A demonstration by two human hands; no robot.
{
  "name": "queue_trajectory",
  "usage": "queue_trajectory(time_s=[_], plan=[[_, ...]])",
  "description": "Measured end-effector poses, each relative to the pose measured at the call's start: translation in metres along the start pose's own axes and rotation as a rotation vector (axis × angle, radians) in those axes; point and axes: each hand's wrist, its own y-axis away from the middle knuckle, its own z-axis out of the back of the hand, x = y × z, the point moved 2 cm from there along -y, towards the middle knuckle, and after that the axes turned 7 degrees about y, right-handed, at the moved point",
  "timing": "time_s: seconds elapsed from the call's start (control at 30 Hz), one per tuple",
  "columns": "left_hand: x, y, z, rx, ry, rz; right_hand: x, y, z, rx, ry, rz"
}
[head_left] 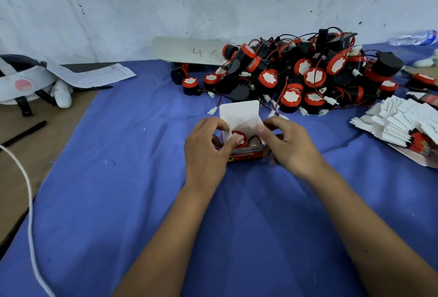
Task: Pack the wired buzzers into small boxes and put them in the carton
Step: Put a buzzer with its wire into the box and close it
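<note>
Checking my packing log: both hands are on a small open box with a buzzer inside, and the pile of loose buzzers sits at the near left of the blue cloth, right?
Not quite. The head view shows the pile of loose buzzers at the far right of the blue cloth, by the wall. The rest holds.

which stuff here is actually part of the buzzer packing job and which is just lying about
Part of the job:
- small box, open, held by left hand and right hand
- buzzer inside it
- buzzer pile
- flat box stack

Just lying about:
- headset
- printed sheet
- black pen
- white cable
- water bottle
- white board marked 46
</note>
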Motion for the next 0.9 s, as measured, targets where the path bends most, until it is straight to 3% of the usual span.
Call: queue_trajectory(time_s=[0.13, 0.27, 0.57, 0.77, 0.9], plan=[[0.002, -0.001, 0.001, 0.040, -0.032, -0.029, -0.004, 0.003, -0.002, -0.178, -0.039, 0.049], [0.002, -0.001, 0.002, 0.082, -0.054, -0.049, -0.007, 0.000, -0.006, -0.241, -0.072, 0.079], [0.002, 0.000, 0.000, 0.109, -0.041, -0.023, -0.016, -0.007, -0.021, -0.152, -0.234, -0.016], [0.001, 0.002, 0.000, 0.071, 0.045, 0.069, -0.013, -0.008, -0.019, -0.083, -0.219, 0.211], [0.003, 0.004, -0.001, 0.030, 0.111, 0.174, -0.017, -0.009, -0.022, -0.066, -0.154, 0.206]])
